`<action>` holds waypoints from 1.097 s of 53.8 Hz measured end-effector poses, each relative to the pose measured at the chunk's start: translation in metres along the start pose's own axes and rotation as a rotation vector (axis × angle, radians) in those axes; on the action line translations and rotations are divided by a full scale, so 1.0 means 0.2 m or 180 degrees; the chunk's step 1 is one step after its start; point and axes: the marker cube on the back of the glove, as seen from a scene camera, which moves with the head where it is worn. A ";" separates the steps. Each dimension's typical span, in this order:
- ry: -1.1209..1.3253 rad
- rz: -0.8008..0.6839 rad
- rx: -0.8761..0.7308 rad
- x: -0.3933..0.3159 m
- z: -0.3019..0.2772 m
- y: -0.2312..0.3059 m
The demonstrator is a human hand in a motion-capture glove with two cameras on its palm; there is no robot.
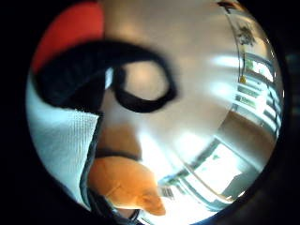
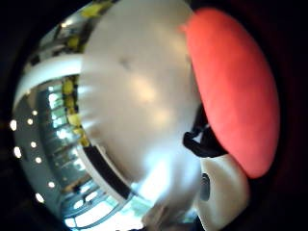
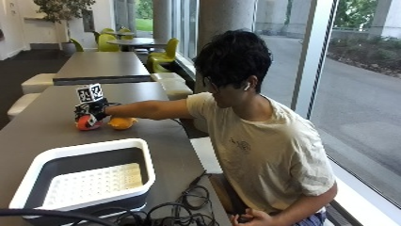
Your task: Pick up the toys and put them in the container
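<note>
In the outside view my gloved right hand (image 3: pixel 92 112) reaches far across the grey table (image 3: pixel 50 136) and sits on top of a red and white toy (image 3: pixel 84 124), fingers curled down round it. The toy is at table level. Its red body (image 2: pixel 236 91) fills much of the thumb side palm view, with a white part (image 2: pixel 224 190) below it; the red (image 1: pixel 70 28) also shows in the other palm view. An orange plush toy (image 3: pixel 122 123) lies on the table right beside the hand (image 1: pixel 126 185). The white-rimmed container (image 3: pixel 37 162) with dark walls stands nearer the camera, with no toy inside.
Black cables (image 3: pixel 181 207) lie on the table's near edge beside the container. White benches (image 3: pixel 172 87) run along the table's far side. The person sits at the table's right edge, the bare hand low by the lap (image 3: pixel 253 217).
</note>
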 end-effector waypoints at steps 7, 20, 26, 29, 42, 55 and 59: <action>-0.0008 -0.0644 0.0522 -0.08 -0.19 0.12; -0.0571 -0.1515 0.1104 -0.09 -0.52 0.33; -0.0698 -0.1967 0.1236 -0.34 -0.66 0.62; -0.0759 -0.2116 0.1299 -0.48 -0.71 0.76; -0.0876 -0.2593 0.1451 -1.07 -0.82 1.26; -0.0863 -0.2778 0.1111 -1.51 -0.80 1.49; -0.0748 -0.2883 0.1003 -1.60 -0.76 1.52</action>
